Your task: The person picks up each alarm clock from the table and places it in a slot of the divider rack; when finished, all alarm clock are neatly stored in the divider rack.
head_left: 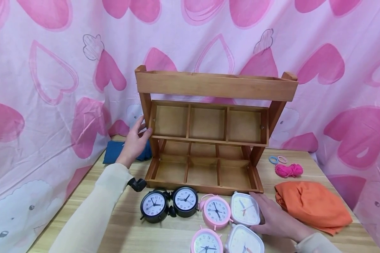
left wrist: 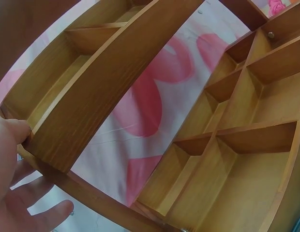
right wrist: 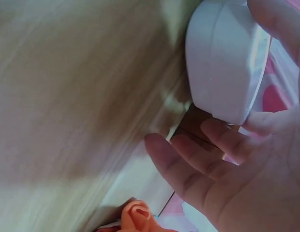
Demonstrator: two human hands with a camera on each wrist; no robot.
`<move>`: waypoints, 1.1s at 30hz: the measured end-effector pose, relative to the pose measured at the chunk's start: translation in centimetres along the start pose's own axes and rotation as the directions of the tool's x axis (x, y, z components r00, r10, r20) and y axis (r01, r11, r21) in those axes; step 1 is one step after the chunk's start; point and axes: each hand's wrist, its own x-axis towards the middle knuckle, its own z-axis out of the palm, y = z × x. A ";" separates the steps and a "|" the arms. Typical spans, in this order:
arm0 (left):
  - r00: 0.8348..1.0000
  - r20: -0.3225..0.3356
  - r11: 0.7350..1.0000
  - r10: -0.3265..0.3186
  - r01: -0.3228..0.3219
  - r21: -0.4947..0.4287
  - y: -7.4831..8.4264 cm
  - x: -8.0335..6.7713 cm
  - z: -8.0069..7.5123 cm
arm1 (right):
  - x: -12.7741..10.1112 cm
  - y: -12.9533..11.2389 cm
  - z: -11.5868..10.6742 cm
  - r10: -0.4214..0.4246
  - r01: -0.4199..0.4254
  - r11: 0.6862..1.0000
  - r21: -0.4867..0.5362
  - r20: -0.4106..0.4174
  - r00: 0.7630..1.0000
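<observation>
A brown wooden tiered shelf [head_left: 202,141] with divided compartments stands on the table. At its left end my left hand [head_left: 135,140] holds the middle tier; the left wrist view shows the thumb over that tier's rim and the other fingers spread outside. My right hand [head_left: 277,218] is at a white square alarm clock [head_left: 245,208], thumb and index finger at its edges, other fingers loosely bent. Another white clock [head_left: 244,240] lies nearer. To the left are two pink twin-bell clocks, one [head_left: 216,212] behind the other [head_left: 206,242], then two black clocks [head_left: 185,199] [head_left: 153,204].
Right of the shelf are an orange cloth [head_left: 313,205], a pink yarn bundle [head_left: 289,170], and blue [head_left: 273,160] and pink [head_left: 282,159] rings. Folded blue cloth [head_left: 112,151] lies behind my left wrist. A pink heart-print curtain [head_left: 190,35] encloses the table.
</observation>
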 end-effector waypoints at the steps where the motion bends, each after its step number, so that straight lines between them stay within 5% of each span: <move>1: 1.000 0.001 1.000 0.006 -0.006 0.000 0.0 0.0 0.0 | -0.1 0.1 0.1 -0.009 0.009 1.000 -0.001 0.001 1.000; 14: 0.999 0.011 0.999 0.036 -0.036 0.026 -0.3 0.0 0.0 | 0.2 0.1 -0.2 0.055 -0.055 0.997 0.050 0.015 0.998; 25: 0.999 0.021 0.998 0.032 -0.033 0.049 0.1 -0.2 -0.1 | -0.1 -0.3 -4.1 -0.063 0.072 0.996 0.056 -0.152 0.986; 33: 1.000 0.023 0.998 0.017 -0.019 0.061 0.1 -0.3 0.1 | 2.9 -0.8 -5.4 -0.018 0.025 0.999 0.028 -0.213 0.977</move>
